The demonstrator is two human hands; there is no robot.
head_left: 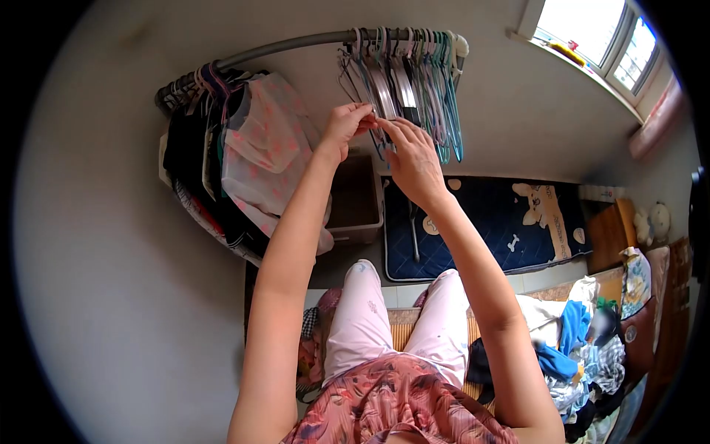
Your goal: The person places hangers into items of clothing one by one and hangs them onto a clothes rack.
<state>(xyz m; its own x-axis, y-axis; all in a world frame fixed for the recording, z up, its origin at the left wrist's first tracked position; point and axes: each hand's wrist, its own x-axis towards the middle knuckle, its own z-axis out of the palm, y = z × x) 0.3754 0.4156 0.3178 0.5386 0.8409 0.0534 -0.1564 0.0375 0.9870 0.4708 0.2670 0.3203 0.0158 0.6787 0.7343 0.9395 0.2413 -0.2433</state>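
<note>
Both of my hands are raised at the bunch of clothes hangers on the curved metal rail. The fingers of my left hand are pinched together just left of the bunch; what is between the fingertips is too small to make out. My right hand is close beside it, palm down, with its fingers stretched toward the left fingertips and partly covering the lower hangers. The hangers are thin, mostly green, blue, pink and dark, with broad silvery pieces among them.
Clothes, including a pale pink-patterned garment, hang on the rail's left. Below are a brown open bin and a dark blue dog-patterned mat. A pile of clothes lies at my right. A window is at upper right.
</note>
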